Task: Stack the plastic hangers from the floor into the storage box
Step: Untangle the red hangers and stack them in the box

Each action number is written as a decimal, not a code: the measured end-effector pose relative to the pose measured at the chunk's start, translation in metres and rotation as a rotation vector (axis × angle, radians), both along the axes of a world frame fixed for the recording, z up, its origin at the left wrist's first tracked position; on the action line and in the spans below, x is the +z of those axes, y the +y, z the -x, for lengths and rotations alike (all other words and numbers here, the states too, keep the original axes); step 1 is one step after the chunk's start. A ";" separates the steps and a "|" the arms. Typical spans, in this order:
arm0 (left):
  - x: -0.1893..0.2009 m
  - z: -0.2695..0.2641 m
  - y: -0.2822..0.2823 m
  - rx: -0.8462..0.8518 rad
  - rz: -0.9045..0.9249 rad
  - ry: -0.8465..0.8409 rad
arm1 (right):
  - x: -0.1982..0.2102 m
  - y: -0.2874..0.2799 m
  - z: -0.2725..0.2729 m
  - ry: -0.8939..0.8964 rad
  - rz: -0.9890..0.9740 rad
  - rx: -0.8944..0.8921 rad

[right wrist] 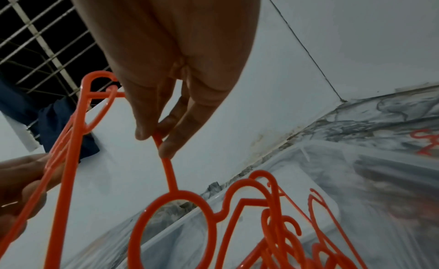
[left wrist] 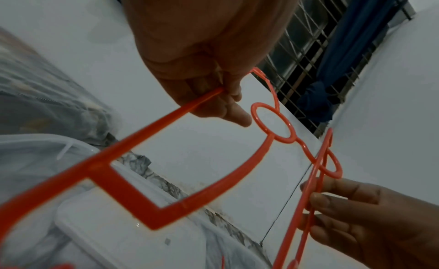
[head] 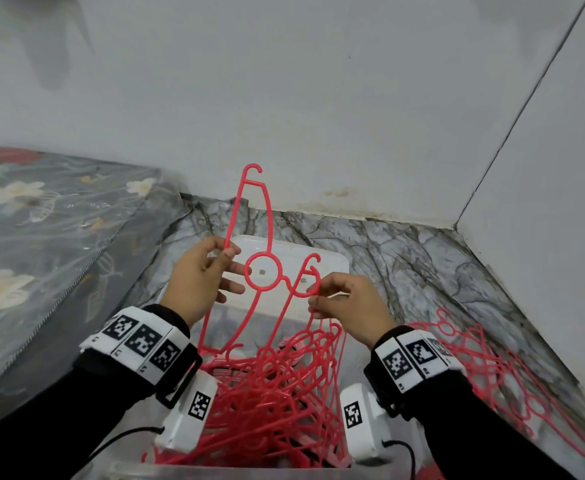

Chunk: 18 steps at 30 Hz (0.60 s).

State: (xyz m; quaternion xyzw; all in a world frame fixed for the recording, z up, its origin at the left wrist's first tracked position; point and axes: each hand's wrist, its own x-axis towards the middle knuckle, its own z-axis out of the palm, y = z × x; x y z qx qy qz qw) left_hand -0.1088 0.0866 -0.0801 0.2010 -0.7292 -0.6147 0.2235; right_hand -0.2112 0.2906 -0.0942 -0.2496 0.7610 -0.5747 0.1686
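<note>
My left hand (head: 216,261) pinches the bar of one red plastic hanger (head: 247,273) and holds it upright over the box; the left wrist view shows that hand (left wrist: 213,96) gripping the hanger's bar (left wrist: 166,121). Beside it, my right hand (head: 319,296) pinches the hook of a second red hanger (head: 317,282), with thumb and fingers (right wrist: 147,134) closed on its stem (right wrist: 169,177). Below both hands a tangle of several red hangers (head: 273,403) fills the clear storage box (head: 232,472). More red hangers (head: 481,365) lie on the floor at the right.
A white lid (head: 322,263) lies behind the box on the marble floor (head: 405,265). A mattress in a floral cover (head: 41,237) borders the left side. White walls meet in a corner (head: 455,226) at the back right. A barred window (left wrist: 308,57) is overhead.
</note>
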 end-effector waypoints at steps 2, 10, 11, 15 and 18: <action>0.001 0.000 -0.001 0.010 0.010 0.004 | 0.002 0.002 -0.001 0.018 0.004 0.016; 0.002 0.001 0.002 0.044 0.168 0.057 | 0.005 0.006 -0.001 0.045 0.035 0.009; 0.002 0.001 0.002 0.051 0.164 0.063 | 0.006 0.007 0.000 0.043 0.045 0.007; 0.003 0.001 -0.002 0.138 0.046 0.151 | 0.003 0.014 0.006 0.032 -0.049 0.020; 0.006 0.003 -0.003 0.176 -0.120 0.245 | -0.004 0.015 0.005 0.032 -0.288 0.093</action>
